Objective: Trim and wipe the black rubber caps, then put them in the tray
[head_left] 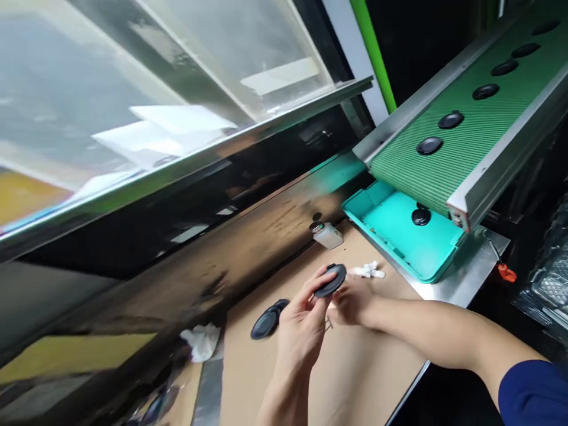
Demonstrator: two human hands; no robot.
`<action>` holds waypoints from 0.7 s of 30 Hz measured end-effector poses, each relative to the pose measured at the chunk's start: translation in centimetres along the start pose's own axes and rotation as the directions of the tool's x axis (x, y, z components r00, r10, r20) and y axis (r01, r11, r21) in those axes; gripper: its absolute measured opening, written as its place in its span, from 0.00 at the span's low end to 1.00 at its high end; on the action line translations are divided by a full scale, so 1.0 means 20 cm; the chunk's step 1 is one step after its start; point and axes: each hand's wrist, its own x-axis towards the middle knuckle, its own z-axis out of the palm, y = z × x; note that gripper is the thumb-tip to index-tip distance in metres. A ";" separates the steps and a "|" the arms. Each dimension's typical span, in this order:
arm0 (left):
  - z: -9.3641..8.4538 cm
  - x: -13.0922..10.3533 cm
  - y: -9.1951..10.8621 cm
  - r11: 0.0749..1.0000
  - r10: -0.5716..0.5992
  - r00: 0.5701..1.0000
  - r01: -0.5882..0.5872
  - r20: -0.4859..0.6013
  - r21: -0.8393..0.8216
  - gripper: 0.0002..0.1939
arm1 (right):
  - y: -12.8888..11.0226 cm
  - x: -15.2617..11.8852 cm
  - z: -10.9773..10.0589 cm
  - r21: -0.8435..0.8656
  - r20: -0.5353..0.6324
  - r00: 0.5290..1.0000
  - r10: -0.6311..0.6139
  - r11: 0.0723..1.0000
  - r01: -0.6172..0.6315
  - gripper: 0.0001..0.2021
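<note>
My left hand [306, 316] grips a round black disc [332, 280] between thumb and fingers, tilted above the cardboard-covered table [355, 378]. My right hand [352, 299] is close behind and below the disc, partly hidden and blurred; what its fingers do cannot be made out. A thin metal piece [329, 324] shows just beneath the hands. Left of my left hand, several black discs [266, 322] lie overlapping on the cardboard. Beyond the hands are a crumpled white scrap [370, 270] and a small bottle with a dark cap [327, 235].
At the upper right, a green conveyor belt [470, 133] carries several black discs. Below its end sits a turquoise bin [390, 228] with a black part [421, 216] inside. White crumpled tissue [202, 342] lies at the left; an orange-red clip [506, 273] is at the right.
</note>
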 end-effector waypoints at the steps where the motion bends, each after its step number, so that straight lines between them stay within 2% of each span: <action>1: -0.07 -0.03 -0.08 0.992 -0.096 0.994 0.092 -0.055 -0.082 0.22 | 0.00 -0.01 -0.01 -0.017 0.030 0.999 0.022 1.000 -0.022 0.19; 3: -0.16 -0.08 -0.21 0.951 -0.237 0.964 0.205 -0.124 -0.231 0.26 | 0.01 -0.02 -0.04 -0.059 0.069 0.996 0.048 0.997 -0.044 0.18; 5: -0.21 -0.12 -0.30 0.915 -0.294 0.941 0.226 -0.166 -0.334 0.27 | 0.01 -0.03 -0.07 -0.098 0.067 0.997 0.031 0.995 -0.024 0.18; 7: -0.22 -0.15 -0.34 0.878 -0.324 0.930 0.227 -0.174 -0.421 0.28 | 0.00 -0.04 -0.09 -0.133 0.053 0.998 0.017 0.991 -0.010 0.18; 11: -0.22 -0.17 -0.36 0.791 -0.345 0.933 0.232 -0.099 -0.566 0.30 | 0.00 -0.05 -0.11 -0.173 0.031 0.999 0.009 0.985 -0.004 0.17; 15: -0.21 -0.15 -0.37 0.792 -0.324 0.910 0.111 -0.260 -0.600 0.27 | 0.03 -0.04 -0.09 -0.153 0.001 1.000 0.001 0.988 -0.001 0.17; 18: -0.20 -0.14 -0.39 0.753 -0.354 0.889 0.086 -0.292 -0.652 0.36 | 0.04 -0.02 -0.09 -0.042 -0.134 0.991 0.015 0.999 -0.020 0.19; 19: -0.20 -0.13 -0.39 0.728 -0.379 0.880 0.091 -0.288 -0.679 0.36 | 0.03 -0.02 -0.09 0.012 -0.200 0.979 0.023 1.000 -0.021 0.20; 21: -0.20 -0.13 -0.38 0.662 -0.429 0.867 0.111 -0.254 -0.741 0.29 | 0.01 -0.02 -0.09 0.112 -0.294 0.956 0.018 0.994 0.016 0.21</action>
